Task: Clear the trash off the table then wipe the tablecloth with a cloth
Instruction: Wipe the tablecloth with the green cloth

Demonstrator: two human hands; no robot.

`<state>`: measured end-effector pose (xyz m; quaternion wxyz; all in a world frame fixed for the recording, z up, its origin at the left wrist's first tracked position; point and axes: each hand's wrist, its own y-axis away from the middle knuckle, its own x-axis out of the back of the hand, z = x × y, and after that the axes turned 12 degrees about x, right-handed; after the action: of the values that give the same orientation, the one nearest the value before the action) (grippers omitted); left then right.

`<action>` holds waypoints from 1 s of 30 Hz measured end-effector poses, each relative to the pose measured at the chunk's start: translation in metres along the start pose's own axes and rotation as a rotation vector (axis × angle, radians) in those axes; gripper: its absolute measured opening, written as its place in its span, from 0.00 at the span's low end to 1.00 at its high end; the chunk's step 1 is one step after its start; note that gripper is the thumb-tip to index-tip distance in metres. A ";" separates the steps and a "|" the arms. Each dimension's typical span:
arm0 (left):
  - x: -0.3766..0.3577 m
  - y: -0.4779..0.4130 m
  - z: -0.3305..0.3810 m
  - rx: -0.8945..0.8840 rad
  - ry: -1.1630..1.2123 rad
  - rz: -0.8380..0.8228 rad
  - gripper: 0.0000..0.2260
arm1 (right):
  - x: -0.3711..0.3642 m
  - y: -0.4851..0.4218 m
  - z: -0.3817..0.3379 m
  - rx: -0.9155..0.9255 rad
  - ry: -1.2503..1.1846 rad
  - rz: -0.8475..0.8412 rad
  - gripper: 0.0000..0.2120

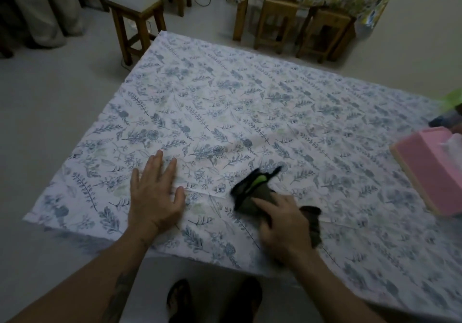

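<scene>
Dark cloth on the leaf-printed tablecloth

A crumpled dark olive-green wiping cloth with a bright green streak (252, 187) lies bunched under the right fingers (262, 204), spilling past both sides of them, on the white tablecloth printed with blue-grey leaves (250, 107), spread flat beyond the fingertips.

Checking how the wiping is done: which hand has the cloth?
The right hand grips the dark cloth; the left hand lies flat and empty on the tablecloth.
</scene>
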<state>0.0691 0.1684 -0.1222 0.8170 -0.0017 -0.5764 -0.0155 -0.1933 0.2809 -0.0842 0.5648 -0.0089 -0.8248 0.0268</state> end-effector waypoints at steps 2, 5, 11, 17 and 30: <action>-0.001 0.001 0.000 0.037 -0.020 0.014 0.34 | -0.016 -0.026 -0.032 0.269 0.020 -0.084 0.24; -0.003 -0.001 -0.002 0.078 -0.005 0.026 0.33 | -0.027 -0.076 -0.041 0.383 0.011 -0.093 0.22; -0.005 -0.002 -0.001 0.101 0.023 0.052 0.32 | -0.006 -0.139 0.043 0.116 -0.003 0.036 0.20; -0.005 -0.002 0.001 0.109 -0.012 0.062 0.32 | 0.035 -0.138 0.150 -0.234 0.051 0.082 0.22; -0.003 -0.001 0.003 0.113 -0.042 0.059 0.32 | -0.013 -0.114 -0.010 0.440 -0.127 -0.194 0.23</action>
<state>0.0650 0.1671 -0.1238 0.8035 0.0273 -0.5932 0.0412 -0.1774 0.1673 -0.0861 0.5000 0.1954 -0.8299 0.1519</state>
